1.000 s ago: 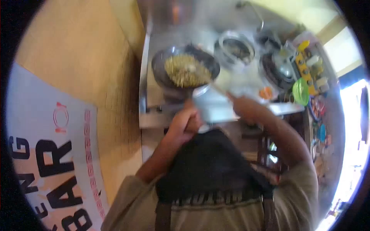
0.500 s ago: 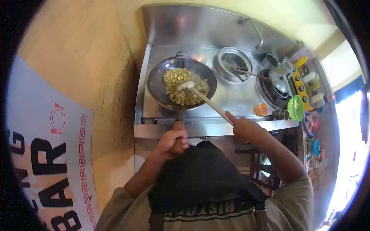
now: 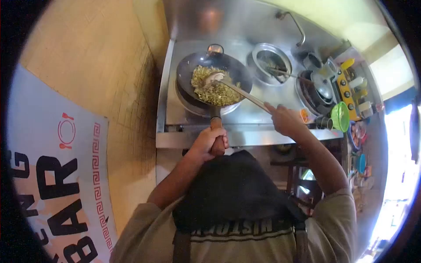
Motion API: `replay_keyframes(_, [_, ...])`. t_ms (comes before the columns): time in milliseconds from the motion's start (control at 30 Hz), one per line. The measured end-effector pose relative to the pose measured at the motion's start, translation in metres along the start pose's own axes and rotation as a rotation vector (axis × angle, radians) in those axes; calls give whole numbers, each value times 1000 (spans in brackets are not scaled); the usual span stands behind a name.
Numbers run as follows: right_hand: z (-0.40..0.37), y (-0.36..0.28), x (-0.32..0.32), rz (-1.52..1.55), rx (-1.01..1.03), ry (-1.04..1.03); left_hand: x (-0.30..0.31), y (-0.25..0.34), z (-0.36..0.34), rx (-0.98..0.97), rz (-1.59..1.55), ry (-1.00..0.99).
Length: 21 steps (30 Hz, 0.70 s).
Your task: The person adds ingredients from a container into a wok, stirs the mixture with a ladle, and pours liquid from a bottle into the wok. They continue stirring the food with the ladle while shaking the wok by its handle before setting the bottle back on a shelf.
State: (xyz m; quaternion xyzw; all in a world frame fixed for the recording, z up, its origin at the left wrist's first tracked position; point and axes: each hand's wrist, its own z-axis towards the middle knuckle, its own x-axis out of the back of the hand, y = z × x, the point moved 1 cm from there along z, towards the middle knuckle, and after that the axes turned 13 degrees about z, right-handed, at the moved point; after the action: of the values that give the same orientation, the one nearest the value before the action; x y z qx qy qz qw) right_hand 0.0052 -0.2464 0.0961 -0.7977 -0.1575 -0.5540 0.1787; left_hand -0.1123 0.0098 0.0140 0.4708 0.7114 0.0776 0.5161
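My left hand (image 3: 209, 142) is wrapped round the wooden handle of a dark wok (image 3: 187, 72). The wok sits tilted over a burner on the steel stove, its far loop handle pointing away from me. Chopped greenish-yellow food (image 3: 223, 94) fills its middle. A long-handled cooking ladle (image 3: 250, 97) is held in my right hand (image 3: 286, 120), its bowl resting in the food. The underside of the ladle's bowl is hidden by the food.
Right of the wok, a metal pot (image 3: 253, 61) holds a utensil. Beyond it are a lidded pan (image 3: 322, 86), a light green bowl (image 3: 340, 116) and a metal cup (image 3: 324, 122). A tap (image 3: 300, 30) rises at the back. A wall (image 3: 131, 87) stands close on the left.
The wok has shifted on the burner and tipped, its far rim up, with the burner ring now showing below it. The ladle and both hands have moved along; the view has shifted slightly.
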Motion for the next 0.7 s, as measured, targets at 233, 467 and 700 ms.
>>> replay_keyframes(233, [-26, 11, 111, -271, 14, -1, 51, 13, 71, -4, -188, -59])
replay_keyframes(467, [37, 15, 8, 25, -83, 15, 69, 0, 79, 15, -145, -65])
replay_keyframes(700, [94, 36, -65, 688, -3, 401, 86, -8, 92, -10, -11, 48])
